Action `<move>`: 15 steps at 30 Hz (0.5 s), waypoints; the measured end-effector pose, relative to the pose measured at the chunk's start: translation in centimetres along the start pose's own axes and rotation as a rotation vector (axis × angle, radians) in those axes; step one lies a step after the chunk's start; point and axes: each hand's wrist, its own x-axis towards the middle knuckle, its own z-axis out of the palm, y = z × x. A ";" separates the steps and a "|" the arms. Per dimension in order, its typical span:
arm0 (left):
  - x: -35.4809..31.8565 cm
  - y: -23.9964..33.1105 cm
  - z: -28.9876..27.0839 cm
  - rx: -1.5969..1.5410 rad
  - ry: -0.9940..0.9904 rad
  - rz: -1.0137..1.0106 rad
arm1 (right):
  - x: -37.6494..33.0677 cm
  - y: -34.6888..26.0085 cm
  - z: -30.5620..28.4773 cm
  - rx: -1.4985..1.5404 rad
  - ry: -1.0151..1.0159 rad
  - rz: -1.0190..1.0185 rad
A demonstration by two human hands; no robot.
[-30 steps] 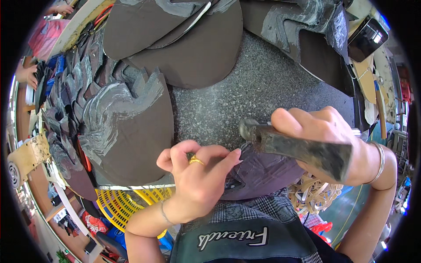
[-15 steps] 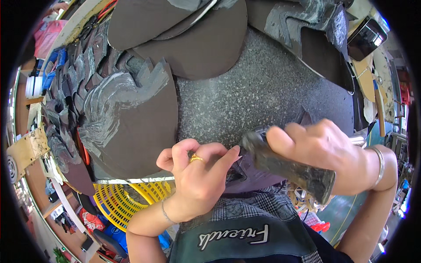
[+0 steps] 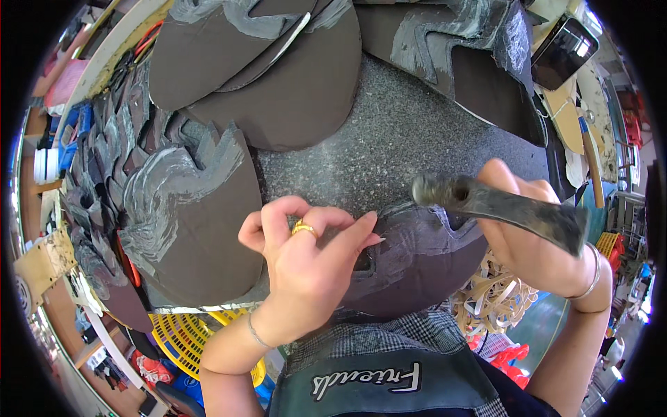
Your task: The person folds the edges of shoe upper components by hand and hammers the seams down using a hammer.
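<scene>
My right hand (image 3: 538, 233) grips a dark metal hammer (image 3: 511, 208), raised above the right part of the slab; its handle is mostly hidden in the fist. Beneath it lies a dark brown leather-like piece (image 3: 417, 274) with grey glue-like smears along its notched upper edge, overhanging the slab's near edge. At that edge my left hand (image 3: 306, 267), a gold ring on one finger, pinches thumb and forefinger together on the piece. Under them is a grey speckled stone slab (image 3: 410, 125).
More smeared brown pieces lie at left (image 3: 201, 236), in overlapping stacks, with others at the far side (image 3: 292, 111) and far right (image 3: 486, 90). A phone (image 3: 566, 52) rests at the far right. Below the slab are a yellow basket (image 3: 180, 340) and a heap of tan strips (image 3: 497, 292).
The hammer has lifted away from the left fingertips and moved right, uncovering more of the smeared piece. My left hand keeps its pinch. The whole view has shifted slightly.
</scene>
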 end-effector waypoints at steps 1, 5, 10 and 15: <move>-0.1 0.2 -0.1 -0.001 -0.004 -0.001 | 0.1 0.0 0.1 0.004 -0.002 0.002; -0.4 0.4 -0.1 0.120 -0.005 0.041 | 1.0 -0.1 0.0 0.110 -0.036 0.063; -0.5 0.3 -0.2 0.140 -0.006 0.054 | 2.5 -0.9 0.1 0.250 -0.119 0.045; -1.0 0.3 -0.4 0.090 0.026 -0.059 | 2.7 -1.2 0.4 0.271 -0.168 0.027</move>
